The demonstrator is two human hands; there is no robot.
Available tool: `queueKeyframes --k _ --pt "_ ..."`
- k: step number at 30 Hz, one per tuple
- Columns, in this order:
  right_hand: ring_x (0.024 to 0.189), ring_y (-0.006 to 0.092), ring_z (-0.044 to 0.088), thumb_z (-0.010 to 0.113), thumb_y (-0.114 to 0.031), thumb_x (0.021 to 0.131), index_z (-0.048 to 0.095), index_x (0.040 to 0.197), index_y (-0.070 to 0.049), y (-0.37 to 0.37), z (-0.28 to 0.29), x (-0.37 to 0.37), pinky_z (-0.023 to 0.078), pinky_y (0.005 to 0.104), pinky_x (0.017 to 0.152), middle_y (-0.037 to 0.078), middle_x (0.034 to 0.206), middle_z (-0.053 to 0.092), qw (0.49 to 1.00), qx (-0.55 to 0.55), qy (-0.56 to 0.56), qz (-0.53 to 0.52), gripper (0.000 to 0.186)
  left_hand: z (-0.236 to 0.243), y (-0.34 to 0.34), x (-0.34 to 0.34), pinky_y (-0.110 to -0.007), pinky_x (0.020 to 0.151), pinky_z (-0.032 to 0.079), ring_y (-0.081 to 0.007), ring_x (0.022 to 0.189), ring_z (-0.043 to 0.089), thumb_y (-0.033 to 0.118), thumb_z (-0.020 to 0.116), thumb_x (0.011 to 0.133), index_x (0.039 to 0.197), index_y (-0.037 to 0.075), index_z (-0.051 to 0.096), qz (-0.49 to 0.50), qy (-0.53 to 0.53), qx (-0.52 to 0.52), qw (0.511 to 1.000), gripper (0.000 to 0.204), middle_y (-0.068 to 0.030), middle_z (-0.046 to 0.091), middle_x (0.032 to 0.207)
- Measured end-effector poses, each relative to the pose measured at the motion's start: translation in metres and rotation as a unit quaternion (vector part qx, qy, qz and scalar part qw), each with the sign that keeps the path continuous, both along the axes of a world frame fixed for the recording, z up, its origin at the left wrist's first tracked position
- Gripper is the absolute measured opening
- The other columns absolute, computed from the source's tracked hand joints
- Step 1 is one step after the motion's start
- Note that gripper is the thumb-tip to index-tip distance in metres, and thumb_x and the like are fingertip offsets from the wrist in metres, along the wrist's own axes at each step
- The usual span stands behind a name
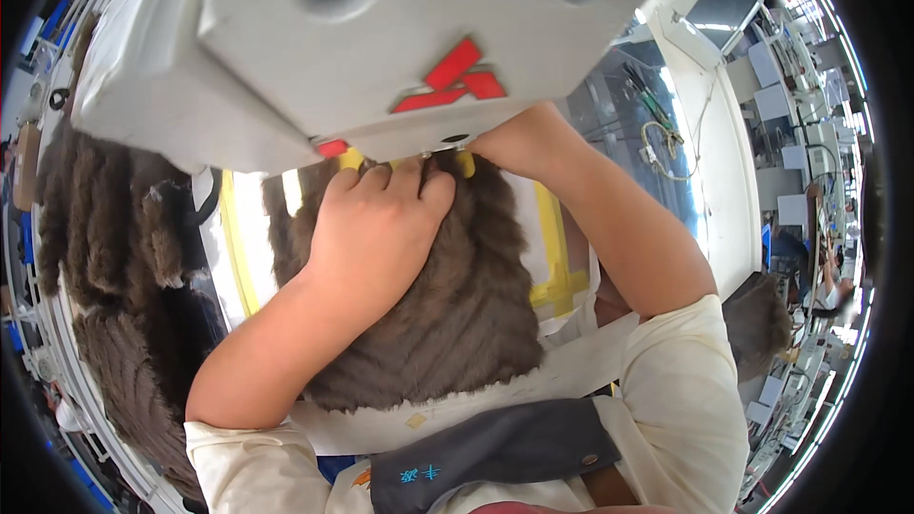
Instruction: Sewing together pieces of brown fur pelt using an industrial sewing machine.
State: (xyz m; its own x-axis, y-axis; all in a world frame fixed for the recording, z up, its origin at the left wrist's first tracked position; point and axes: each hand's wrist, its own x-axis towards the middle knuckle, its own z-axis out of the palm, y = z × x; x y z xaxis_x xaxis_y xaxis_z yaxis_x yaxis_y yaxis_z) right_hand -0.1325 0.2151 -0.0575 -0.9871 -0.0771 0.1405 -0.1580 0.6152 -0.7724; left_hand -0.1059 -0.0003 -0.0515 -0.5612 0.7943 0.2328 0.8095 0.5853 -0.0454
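A dark brown fur piece [438,324] lies spread under the light grey head of a sewing machine [381,48]. My left hand [386,214] rests on its far part with the fingers curled and bunched into the fur, close under the machine head. To the right of it, my right hand [519,148] reaches in beneath the head. The fingers of that hand are hidden behind the machine. Small yellow machine parts [465,164] show between the two hands; the needle itself cannot be made out.
Piles of brown fur [124,228] hang and lie at the left. Yellow tape strips [552,247] mark the white work surface. At the right are a cable [666,148], a screen [724,5] and another fur piece [757,324]. A person [833,290] sits farther off.
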Motion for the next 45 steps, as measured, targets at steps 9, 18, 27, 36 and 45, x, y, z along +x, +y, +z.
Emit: queueKeyframes --k 9,18,27,36,45 --pt "0.094 0.0376 0.071 0.072 -0.018 0.078 0.076 0.102 -0.005 0.004 0.010 0.013 0.057 0.0444 0.080 0.015 0.097 0.075 0.997 0.071 -0.037 -0.004 0.027 -0.009 0.004 -0.002 -0.034 0.061 0.047 -0.0184 0.067 0.065 0.013 0.067 0.078 0.092 0.011 0.062 -0.002 0.047 0.049 0.998 0.015 -0.0078 0.072 0.098" --pt "0.095 0.0309 0.071 0.061 -0.006 0.083 0.076 0.104 -0.008 0.016 0.024 0.037 0.058 0.0435 0.081 0.008 0.104 0.075 0.958 0.181 0.070 0.210 0.026 -0.007 0.003 0.003 -0.036 0.070 0.052 -0.0207 0.081 0.071 0.011 0.063 0.085 0.106 0.008 0.063 0.016 -0.007 0.013 1.000 0.022 -0.0111 0.075 0.112" --pt "0.092 0.0297 0.072 0.063 -0.008 0.084 0.076 0.101 -0.011 0.003 0.035 0.041 0.058 0.0442 0.073 0.005 0.098 0.075 0.939 0.291 0.023 0.182 0.021 -0.010 0.004 0.003 -0.035 0.069 0.051 -0.0205 0.077 0.069 0.011 0.065 0.083 0.102 0.008 0.062 0.029 -0.009 0.036 0.999 0.020 -0.0093 0.074 0.109" --pt "0.085 0.0305 0.072 0.060 -0.005 0.083 0.076 0.093 -0.011 -0.003 0.038 0.041 0.057 0.0449 0.069 0.007 0.091 0.075 0.938 0.309 0.024 0.156 0.019 -0.012 0.004 0.001 -0.033 0.063 0.047 -0.0182 0.068 0.063 0.015 0.066 0.077 0.094 0.009 0.064 0.010 0.029 0.066 0.997 0.018 -0.0048 0.066 0.090" --pt "0.085 0.0311 0.073 0.060 -0.005 0.082 0.079 0.096 -0.015 -0.001 0.028 0.040 0.058 0.0447 0.071 0.007 0.092 0.075 0.948 0.284 0.057 0.131 0.026 -0.006 0.000 0.001 -0.033 0.067 0.048 -0.0193 0.073 0.065 0.012 0.065 0.077 0.097 0.006 0.066 0.000 0.023 0.056 0.998 0.020 -0.0066 0.068 0.094"
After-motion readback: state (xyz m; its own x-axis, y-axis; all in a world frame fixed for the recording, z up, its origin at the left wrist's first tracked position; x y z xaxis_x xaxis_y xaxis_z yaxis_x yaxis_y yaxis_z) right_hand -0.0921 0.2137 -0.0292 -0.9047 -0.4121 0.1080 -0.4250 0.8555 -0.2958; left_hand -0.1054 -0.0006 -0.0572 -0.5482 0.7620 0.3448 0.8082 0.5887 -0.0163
